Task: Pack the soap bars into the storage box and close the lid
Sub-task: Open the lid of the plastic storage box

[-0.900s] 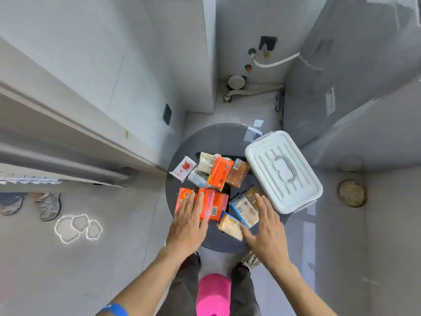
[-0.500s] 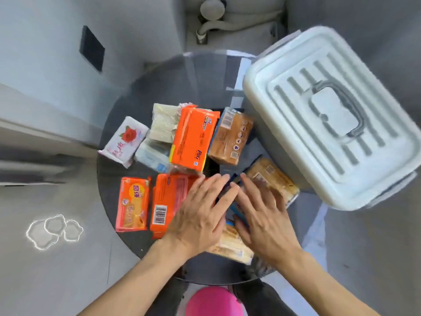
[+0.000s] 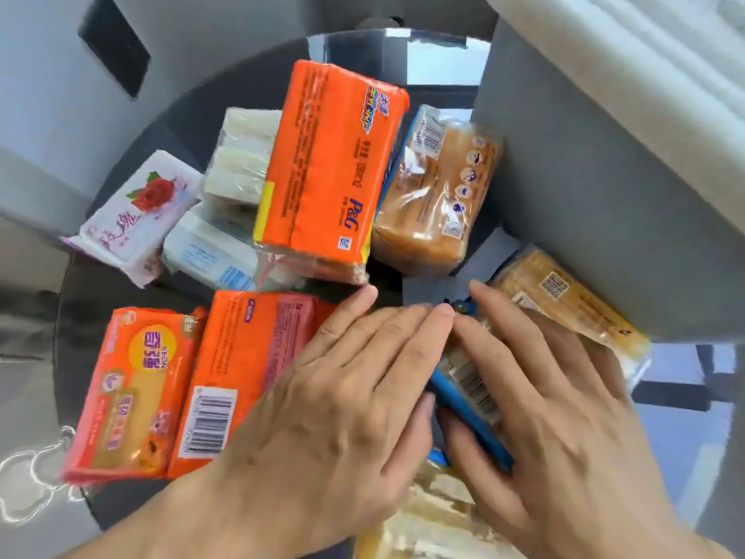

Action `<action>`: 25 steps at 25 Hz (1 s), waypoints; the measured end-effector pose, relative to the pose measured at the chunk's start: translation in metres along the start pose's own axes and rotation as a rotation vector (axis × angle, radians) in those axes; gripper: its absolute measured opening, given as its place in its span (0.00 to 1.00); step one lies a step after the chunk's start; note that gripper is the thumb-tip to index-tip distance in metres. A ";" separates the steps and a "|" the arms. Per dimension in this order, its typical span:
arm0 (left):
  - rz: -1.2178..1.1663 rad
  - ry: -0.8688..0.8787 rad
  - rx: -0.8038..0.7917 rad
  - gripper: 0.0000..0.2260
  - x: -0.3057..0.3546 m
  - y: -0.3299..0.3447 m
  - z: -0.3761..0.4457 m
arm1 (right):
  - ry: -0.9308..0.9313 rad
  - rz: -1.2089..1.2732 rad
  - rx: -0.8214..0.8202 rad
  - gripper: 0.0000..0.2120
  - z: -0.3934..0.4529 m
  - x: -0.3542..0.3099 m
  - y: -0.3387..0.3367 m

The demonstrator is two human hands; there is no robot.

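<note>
Two hands (image 3: 443,397) on blue-edged, diagonal soap bar (image 3: 469,401)

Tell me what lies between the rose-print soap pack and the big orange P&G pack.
In the head view, a clear pack of pale white bars and a white-and-blue pack lie between the rose-print pack and the orange P&G pack.

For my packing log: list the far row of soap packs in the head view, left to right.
Rose-print white pack → pale bars in clear wrap → big orange pack → amber bar in clear wrap → storage box.
</note>
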State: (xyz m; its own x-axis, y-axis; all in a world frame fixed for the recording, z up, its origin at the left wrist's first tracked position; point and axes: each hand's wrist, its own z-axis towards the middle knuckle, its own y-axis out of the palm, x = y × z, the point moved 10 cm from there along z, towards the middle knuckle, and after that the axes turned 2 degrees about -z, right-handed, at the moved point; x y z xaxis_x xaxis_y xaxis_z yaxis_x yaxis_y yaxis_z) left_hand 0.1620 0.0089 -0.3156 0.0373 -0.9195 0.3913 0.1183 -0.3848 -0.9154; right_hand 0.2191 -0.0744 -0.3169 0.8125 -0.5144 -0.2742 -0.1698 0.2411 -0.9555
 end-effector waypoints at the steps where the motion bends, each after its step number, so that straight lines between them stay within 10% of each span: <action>1: 0.009 0.008 0.005 0.24 0.000 -0.001 -0.001 | -0.017 -0.009 -0.009 0.31 0.001 -0.002 0.000; 15: -0.007 -0.049 0.043 0.21 0.021 0.012 -0.039 | -0.002 0.034 -0.145 0.32 -0.028 -0.009 0.001; 22: 0.206 -0.033 -0.130 0.41 0.013 0.021 -0.056 | -0.196 -0.120 0.484 0.16 -0.037 -0.032 -0.115; 25: 0.178 -0.025 -0.030 0.30 0.019 -0.001 -0.036 | -0.024 -0.396 0.367 0.22 0.006 0.002 -0.134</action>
State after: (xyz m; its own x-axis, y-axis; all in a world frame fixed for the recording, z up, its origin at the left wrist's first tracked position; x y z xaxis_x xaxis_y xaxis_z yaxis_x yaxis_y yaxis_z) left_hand 0.1267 -0.0109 -0.3108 0.0793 -0.9713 0.2245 0.0783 -0.2184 -0.9727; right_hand 0.2471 -0.1025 -0.1887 0.7881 -0.6064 0.1055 0.3545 0.3070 -0.8832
